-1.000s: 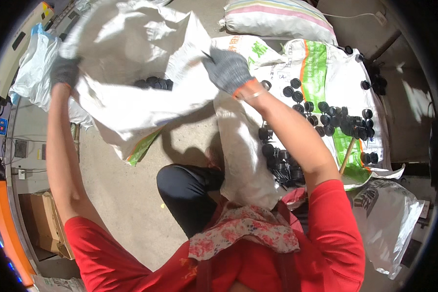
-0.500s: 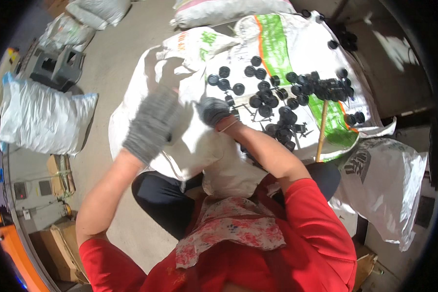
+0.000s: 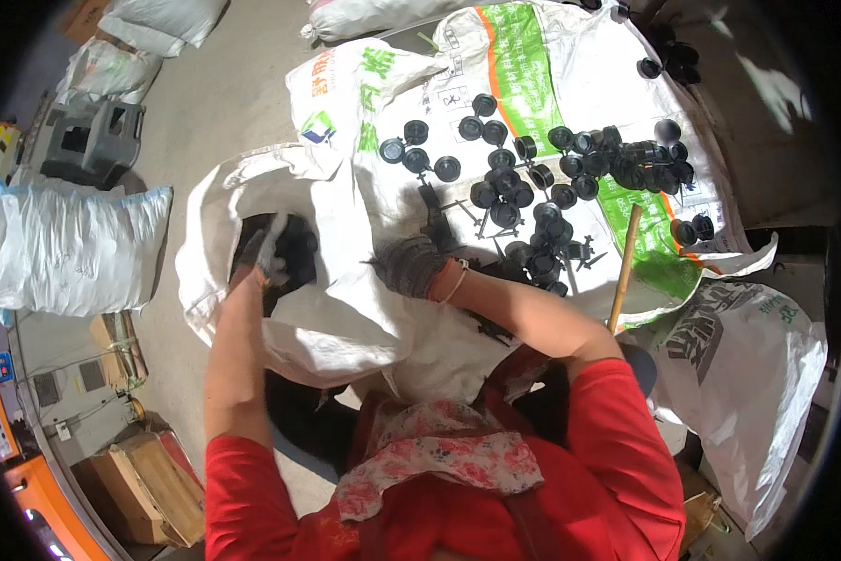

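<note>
A white woven sack stands before me with its mouth open and dark contents inside. My left hand, in a grey glove, reaches into that mouth. Its fingers are blurred and partly hidden, so any hold is unclear. At the sack's right side, my right hand, also gloved, has its fingers curled on the white fabric. Many round black plastic parts lie to the right on a spread white sheet with a green stripe. Thin black branched pieces are scattered among them.
A wooden stick slants at the right of the parts, near a clear plastic bag. To the left are a stuffed white bag and a grey plastic crate. Cardboard boxes stand at the lower left.
My left hand has gone from above the sack down into its mouth, which now gapes wider. The right hand remains by the sack's edge, slightly lower.
</note>
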`<state>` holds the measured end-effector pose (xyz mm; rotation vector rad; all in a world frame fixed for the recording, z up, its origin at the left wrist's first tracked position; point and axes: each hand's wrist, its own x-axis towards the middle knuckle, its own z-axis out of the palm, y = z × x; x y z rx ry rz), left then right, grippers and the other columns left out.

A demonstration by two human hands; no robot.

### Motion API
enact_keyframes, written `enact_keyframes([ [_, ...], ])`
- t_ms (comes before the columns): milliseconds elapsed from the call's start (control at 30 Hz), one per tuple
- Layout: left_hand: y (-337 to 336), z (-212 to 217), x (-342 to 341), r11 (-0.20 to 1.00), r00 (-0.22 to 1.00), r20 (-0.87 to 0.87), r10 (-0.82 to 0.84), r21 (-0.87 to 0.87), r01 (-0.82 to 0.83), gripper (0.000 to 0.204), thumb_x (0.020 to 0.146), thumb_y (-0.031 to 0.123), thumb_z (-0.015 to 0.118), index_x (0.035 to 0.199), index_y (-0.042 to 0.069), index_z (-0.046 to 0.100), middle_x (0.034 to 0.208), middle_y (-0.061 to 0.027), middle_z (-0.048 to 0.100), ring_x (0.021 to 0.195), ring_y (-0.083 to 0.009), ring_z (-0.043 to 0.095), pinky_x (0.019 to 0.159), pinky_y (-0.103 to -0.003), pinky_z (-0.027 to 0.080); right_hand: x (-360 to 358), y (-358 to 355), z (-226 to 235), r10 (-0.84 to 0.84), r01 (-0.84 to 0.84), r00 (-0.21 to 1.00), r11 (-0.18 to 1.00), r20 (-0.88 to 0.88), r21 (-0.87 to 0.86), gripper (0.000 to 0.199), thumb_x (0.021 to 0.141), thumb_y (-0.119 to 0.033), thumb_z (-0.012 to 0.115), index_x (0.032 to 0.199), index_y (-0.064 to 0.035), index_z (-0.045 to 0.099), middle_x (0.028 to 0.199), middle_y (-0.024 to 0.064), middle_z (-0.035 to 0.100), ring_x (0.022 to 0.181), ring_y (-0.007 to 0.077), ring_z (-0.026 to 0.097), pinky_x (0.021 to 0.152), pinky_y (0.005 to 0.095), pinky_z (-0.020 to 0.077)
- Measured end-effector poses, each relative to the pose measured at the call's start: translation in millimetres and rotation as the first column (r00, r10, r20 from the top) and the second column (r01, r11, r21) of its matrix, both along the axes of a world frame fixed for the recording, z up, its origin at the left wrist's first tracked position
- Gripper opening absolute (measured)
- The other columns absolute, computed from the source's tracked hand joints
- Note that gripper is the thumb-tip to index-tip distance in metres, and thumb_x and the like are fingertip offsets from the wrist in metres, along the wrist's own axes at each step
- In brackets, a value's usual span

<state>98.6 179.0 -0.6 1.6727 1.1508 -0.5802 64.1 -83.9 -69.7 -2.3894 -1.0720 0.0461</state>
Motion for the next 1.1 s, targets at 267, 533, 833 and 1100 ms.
enact_keyframes([
  [267,36.1,-125.4,166.6,0.5,0.673,0.632,0.383,-0.755,0.424,0.044,0.082,0.044,0.056,0.104,0.006,0.057,0.099,-0.0106,0.062,0.098,-0.0273,0.056,0.091,-0.044,0.04,18.6,-38.6,0.1,0.058,-0.032,0.996,0.933,-0.061,0.359,0.023,0.084,-0.026,0.06,0.091,-0.0049,0.056,0.066,0.0128,0.057,0.05,0.0295,0.054,0.047,0.0401,0.0423],
  [533,19.1,-92.2,206.5,0.782,0.422,0.773,-0.474,0.15,0.604,0.064,0.081,0.04,0.062,0.131,0.005,0.041,0.13,-0.0111,0.047,0.115,-0.0285,0.047,0.098,-0.036,0.039,135.8,-88.6,-7.4,0.14,-0.151,0.985,0.982,0.101,0.114,0.032,0.085,-0.029,0.06,0.107,-0.006,0.057,0.088,0.011,0.064,0.078,0.0285,0.061,0.067,0.0368,0.0496],
  [833,-11.4,-93.7,165.2,0.881,0.708,0.582,-0.4,0.031,0.473,0.038,0.092,0.021,0.051,0.127,0.009,0.043,0.112,-0.003,0.054,0.099,-0.0139,0.052,0.082,-0.028,0.046,248.2,-122.8,-105.2,-0.708,0.583,0.706,0.602,-0.027,-0.546,0.052,0.076,-0.051,0.063,0.119,-0.0227,0.054,0.132,0.0267,0.037,0.11,0.0402,0.05,0.095,0.0459,0.0422],
  [1100,-16.0,-82.0,79.1,0.844,0.824,0.565,0.033,-0.458,0.28,0.057,0.09,0.03,0.057,0.138,0.006,0.037,0.128,-0.0065,0.051,0.111,-0.0169,0.05,0.095,-0.026,0.039,138.6,-115.9,-37.1,0.243,-0.518,0.801,0.739,-0.547,-0.43,0.042,0.075,-0.038,0.066,0.107,-0.0109,0.063,0.104,0.0115,0.063,0.091,0.028,0.06,0.089,0.0401,0.044],
])
